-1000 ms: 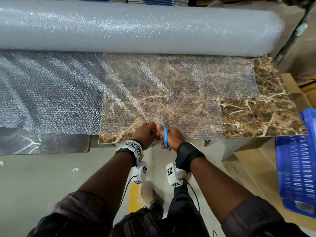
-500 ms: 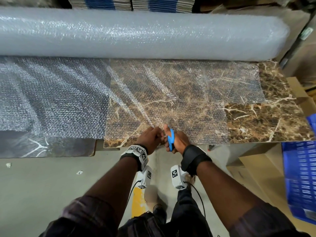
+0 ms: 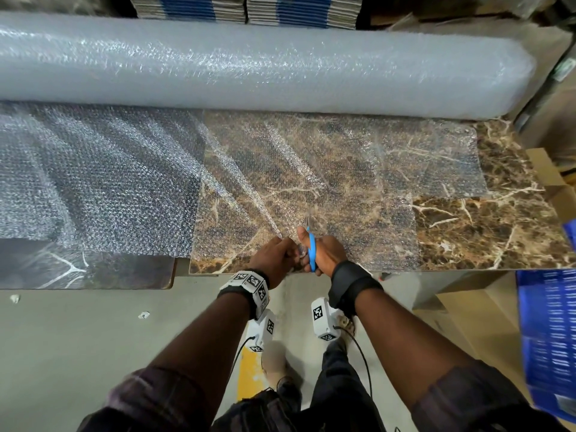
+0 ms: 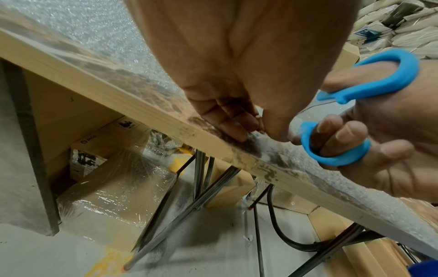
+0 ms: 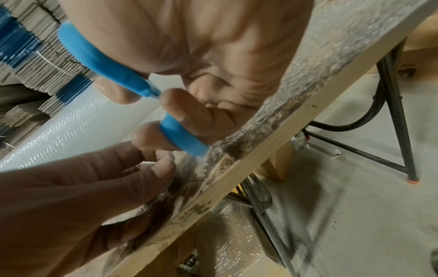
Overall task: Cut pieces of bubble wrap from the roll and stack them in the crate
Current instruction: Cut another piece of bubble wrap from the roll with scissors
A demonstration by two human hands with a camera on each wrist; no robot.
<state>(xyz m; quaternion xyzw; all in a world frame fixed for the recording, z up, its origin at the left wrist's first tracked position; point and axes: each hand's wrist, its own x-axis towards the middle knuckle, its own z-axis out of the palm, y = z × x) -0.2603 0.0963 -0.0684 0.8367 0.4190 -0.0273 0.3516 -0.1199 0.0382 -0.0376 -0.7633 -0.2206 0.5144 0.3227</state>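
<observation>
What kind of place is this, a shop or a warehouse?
Probably a packing or warehouse area: a big roll of bubble wrap lies on the worktable, flattened cartons are stacked behind, and boxes sit underneath.

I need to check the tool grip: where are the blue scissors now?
The blue scissors are held in the right hand at the marble table's near edge, beside the left hand.

The right hand [image 5: 189, 46] fills the top of the view, thumb and fingers hooked through the blue loops of the scissors [image 5: 102, 61]. Below, the left hand [image 5: 78, 202] pinches the edge of the bubble wrap sheet [image 5: 308, 61] against the tabletop [image 5: 272, 131] edge, just beside the scissors. Behind them lies the pale bubble wrap roll [image 5: 78, 131], with stacked flat cardboard [image 5: 35, 61] beyond
</observation>
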